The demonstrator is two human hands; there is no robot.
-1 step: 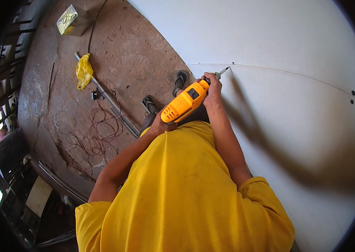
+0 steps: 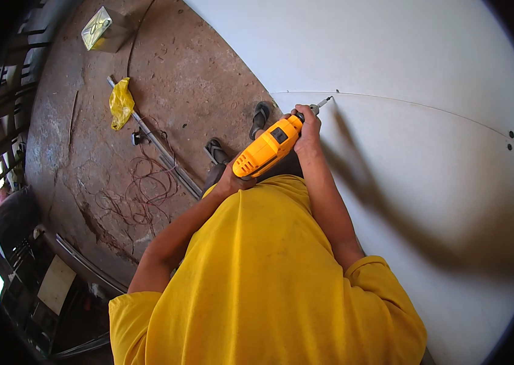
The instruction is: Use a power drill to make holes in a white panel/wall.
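My left hand (image 2: 231, 182) is closed round the rear handle of a yellow and black power drill (image 2: 264, 148), low against my yellow shirt; part of it is hidden under the tool. Near the chuck, my right hand (image 2: 307, 131) grips the drill's front. A small dark screw or bit (image 2: 329, 99) at the drill's tip is at the large white board (image 2: 427, 55), close below a thin line across it. I cannot tell whether the tip touches. A few dark dots, perhaps screw heads, mark the board's right part. The drill's shadow falls across the board.
My sandalled feet (image 2: 260, 115) stand on a cracked, dusty floor (image 2: 86, 170). Left of them lie metal lengths (image 2: 156, 146), a yellow plastic bag (image 2: 121, 103) and tangled cords (image 2: 147, 194). A tin container (image 2: 105, 30) sits farther off. Dark metal frames (image 2: 7, 97) line the left side.
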